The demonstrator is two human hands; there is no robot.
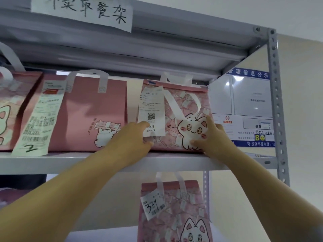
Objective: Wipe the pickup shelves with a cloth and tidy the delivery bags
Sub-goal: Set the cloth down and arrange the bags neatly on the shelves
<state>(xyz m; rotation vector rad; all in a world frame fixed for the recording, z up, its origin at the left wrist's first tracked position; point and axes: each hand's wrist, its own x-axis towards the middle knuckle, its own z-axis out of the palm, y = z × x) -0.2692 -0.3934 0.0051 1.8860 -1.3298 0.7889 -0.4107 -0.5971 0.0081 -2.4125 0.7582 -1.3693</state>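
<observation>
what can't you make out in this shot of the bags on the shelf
All in the head view:
On the receipt, the number's start is hidden under the left hand; the small print is too small.
How the left hand holds the cat bag: its own back hides the fingers.
The far-left bag: cut off by the left edge.
The lower bag: cut off by the bottom edge.
</observation>
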